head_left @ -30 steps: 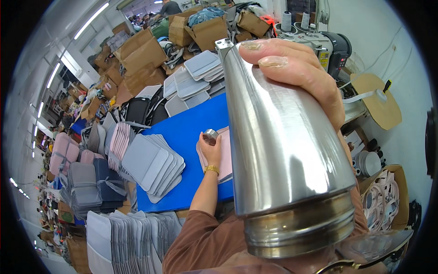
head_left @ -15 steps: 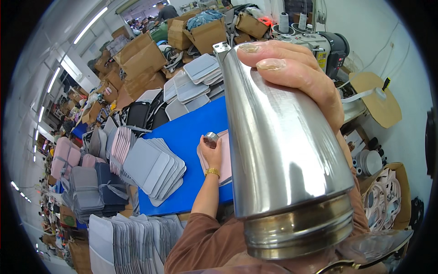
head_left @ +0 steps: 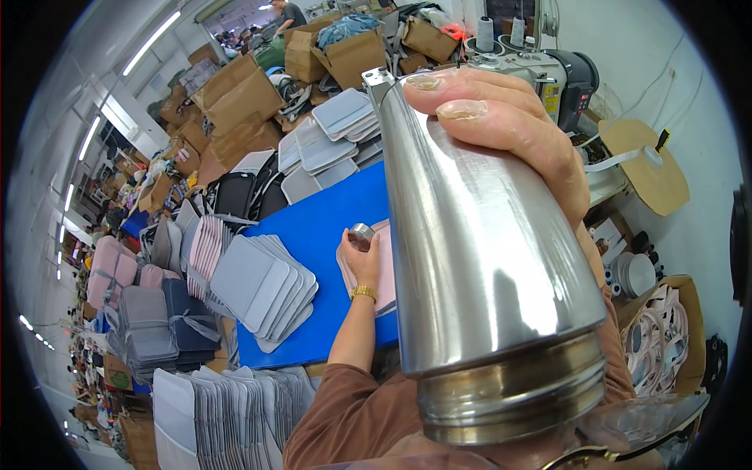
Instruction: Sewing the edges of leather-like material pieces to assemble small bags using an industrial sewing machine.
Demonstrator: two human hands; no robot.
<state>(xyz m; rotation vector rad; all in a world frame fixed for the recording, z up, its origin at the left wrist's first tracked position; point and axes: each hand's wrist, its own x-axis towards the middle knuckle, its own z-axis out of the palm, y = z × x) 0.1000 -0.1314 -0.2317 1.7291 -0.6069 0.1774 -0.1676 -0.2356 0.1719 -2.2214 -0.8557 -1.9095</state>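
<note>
A shiny stainless steel flask fills the right half of the view, very close. It is tilted, with its ringed, bronze-tinged metal neck at the bottom near me. My right hand is wrapped round its far, narrower end, two fingers showing on top; a small metal bracket sticks out beside them. Lower down, my left hand, with a gold watch band at the wrist, grips a small round metal cap. That hand is over pale pink fabric panels on the blue table, which the flask partly hides.
Grey padded panels lie stacked on the table's left, with more standing below. Tied bundles and cardboard boxes crowd the left and back. A sewing machine stands behind the flask; a box of pink straps is at right.
Both hands keep their grips, and the flask and cap stay almost where they were. The view has shifted slightly. A person far at the back now leans differently.
</note>
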